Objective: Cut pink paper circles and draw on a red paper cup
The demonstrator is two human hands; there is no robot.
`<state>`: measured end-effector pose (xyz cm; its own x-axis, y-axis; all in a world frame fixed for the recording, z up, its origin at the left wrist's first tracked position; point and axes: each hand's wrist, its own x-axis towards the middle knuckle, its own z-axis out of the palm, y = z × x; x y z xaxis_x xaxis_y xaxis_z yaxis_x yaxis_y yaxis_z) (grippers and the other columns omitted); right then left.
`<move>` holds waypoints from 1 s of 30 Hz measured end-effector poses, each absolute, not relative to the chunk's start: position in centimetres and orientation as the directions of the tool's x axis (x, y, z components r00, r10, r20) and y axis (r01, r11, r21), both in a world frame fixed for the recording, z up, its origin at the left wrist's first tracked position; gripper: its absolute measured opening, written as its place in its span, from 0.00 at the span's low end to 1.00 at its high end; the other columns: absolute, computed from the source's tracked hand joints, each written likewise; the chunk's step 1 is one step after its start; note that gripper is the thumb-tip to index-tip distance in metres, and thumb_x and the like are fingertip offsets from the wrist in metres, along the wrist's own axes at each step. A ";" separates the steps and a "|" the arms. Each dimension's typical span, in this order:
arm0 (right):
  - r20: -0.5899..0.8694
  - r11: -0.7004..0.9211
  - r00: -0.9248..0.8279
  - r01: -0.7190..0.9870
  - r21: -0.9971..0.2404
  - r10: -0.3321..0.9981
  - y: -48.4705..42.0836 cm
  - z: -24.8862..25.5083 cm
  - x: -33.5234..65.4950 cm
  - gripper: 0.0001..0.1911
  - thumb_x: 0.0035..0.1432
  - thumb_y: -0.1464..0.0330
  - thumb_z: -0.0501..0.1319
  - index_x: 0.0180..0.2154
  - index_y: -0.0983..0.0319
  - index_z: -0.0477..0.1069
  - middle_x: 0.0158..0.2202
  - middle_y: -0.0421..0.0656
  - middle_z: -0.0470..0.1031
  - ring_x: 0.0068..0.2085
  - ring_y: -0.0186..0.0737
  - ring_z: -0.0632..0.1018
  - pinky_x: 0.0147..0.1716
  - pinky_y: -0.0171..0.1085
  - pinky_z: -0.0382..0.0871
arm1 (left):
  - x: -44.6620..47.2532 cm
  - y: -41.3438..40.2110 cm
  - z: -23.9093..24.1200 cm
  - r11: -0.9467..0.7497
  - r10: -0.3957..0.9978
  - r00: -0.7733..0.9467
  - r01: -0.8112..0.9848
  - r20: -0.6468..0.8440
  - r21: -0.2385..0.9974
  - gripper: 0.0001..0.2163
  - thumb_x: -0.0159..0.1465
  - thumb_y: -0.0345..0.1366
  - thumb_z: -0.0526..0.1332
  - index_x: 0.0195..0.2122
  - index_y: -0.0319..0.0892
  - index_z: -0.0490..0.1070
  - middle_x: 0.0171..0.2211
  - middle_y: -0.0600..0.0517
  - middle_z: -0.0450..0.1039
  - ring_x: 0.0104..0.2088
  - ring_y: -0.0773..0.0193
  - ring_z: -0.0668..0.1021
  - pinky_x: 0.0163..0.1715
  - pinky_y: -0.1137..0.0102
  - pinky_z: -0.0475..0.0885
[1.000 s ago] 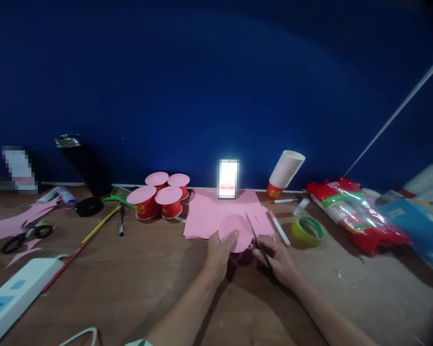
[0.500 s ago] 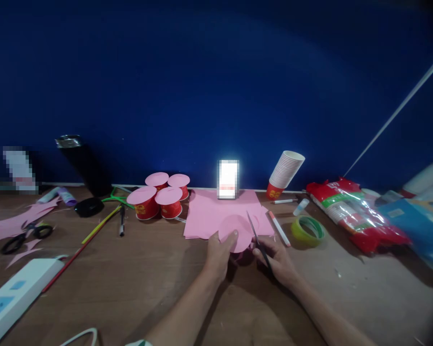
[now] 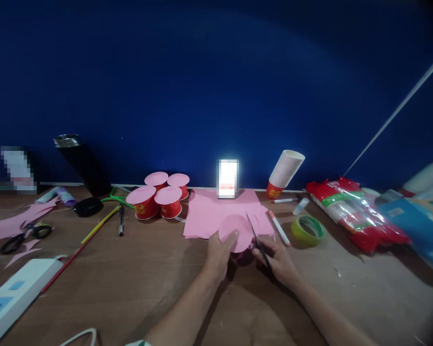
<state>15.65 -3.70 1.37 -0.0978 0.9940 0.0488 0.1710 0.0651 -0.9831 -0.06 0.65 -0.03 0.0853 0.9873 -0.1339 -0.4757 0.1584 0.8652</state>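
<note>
Over the near edge of the sheets (image 3: 220,204), the left hand (image 3: 216,254) pinches a disc (image 3: 234,228), seemingly cut round; the right hand (image 3: 278,259) grips scissors (image 3: 262,252). Left of the sheets, four cups (image 3: 146,210) wear paper tops (image 3: 140,195); the disc covers none yet.

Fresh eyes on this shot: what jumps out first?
The glaring white, pixelated rectangle at the back centre, against the dark blue wall. Then, below it, the left hand with a pink disc and the right hand with scissors. Left of them stand four red cups with round pink tops.
</note>
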 end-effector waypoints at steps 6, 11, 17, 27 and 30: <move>0.040 0.052 -0.060 0.224 -0.973 0.997 -3.6 1.1 15.8 0.14 0.52 0.59 0.63 0.36 0.63 0.72 0.25 0.37 0.65 0.24 0.31 0.65 0.21 0.30 0.62 | 0.0 0.5 0.3 0.180 0.984 0.076 -0.492 -0.164 0.852 0.21 0.48 0.43 0.70 0.39 0.32 0.75 0.34 0.41 0.78 0.32 0.58 0.79 0.34 0.66 0.74; 0.038 0.027 0.043 0.230 -0.973 0.998 -3.4 0.7 15.6 0.20 0.51 0.58 0.63 0.43 0.62 0.67 0.23 0.35 0.66 0.21 0.32 0.67 0.20 0.31 0.64 | -0.2 0.5 1.2 0.205 0.975 0.063 -0.622 -0.212 0.756 0.17 0.48 0.37 0.70 0.37 0.35 0.73 0.33 0.45 0.78 0.31 0.61 0.79 0.34 0.68 0.74; 0.246 0.043 0.229 0.643 -0.764 0.942 -3.1 1.0 17.0 0.13 0.48 0.60 0.64 0.27 0.58 0.62 0.21 0.36 0.67 0.23 0.35 0.69 0.22 0.32 0.62 | -1.5 1.7 2.1 0.235 0.932 0.035 -0.816 -0.360 0.528 0.06 0.50 0.28 0.66 0.26 0.40 0.69 0.24 0.56 0.74 0.25 0.70 0.76 0.22 0.78 0.70; 0.011 -0.060 0.081 0.823 -0.565 0.997 -3.9 4.7 19.9 0.18 0.41 0.65 0.66 0.38 0.59 0.69 0.32 0.41 0.78 0.32 0.42 0.77 0.30 0.34 0.65 | -2.4 2.7 2.0 0.209 0.920 0.045 -0.896 -0.389 0.391 0.02 0.58 0.27 0.61 0.31 0.39 0.72 0.28 0.54 0.75 0.27 0.70 0.77 0.27 0.75 0.73; -0.062 0.032 -0.071 0.871 -0.491 0.996 -5.1 7.0 19.4 0.19 0.43 0.69 0.65 0.41 0.59 0.71 0.35 0.43 0.78 0.34 0.43 0.77 0.31 0.35 0.65 | -2.5 3.0 1.9 0.188 0.928 0.022 -0.891 -0.372 0.414 0.02 0.58 0.27 0.61 0.31 0.39 0.72 0.30 0.54 0.76 0.30 0.70 0.77 0.34 0.73 0.74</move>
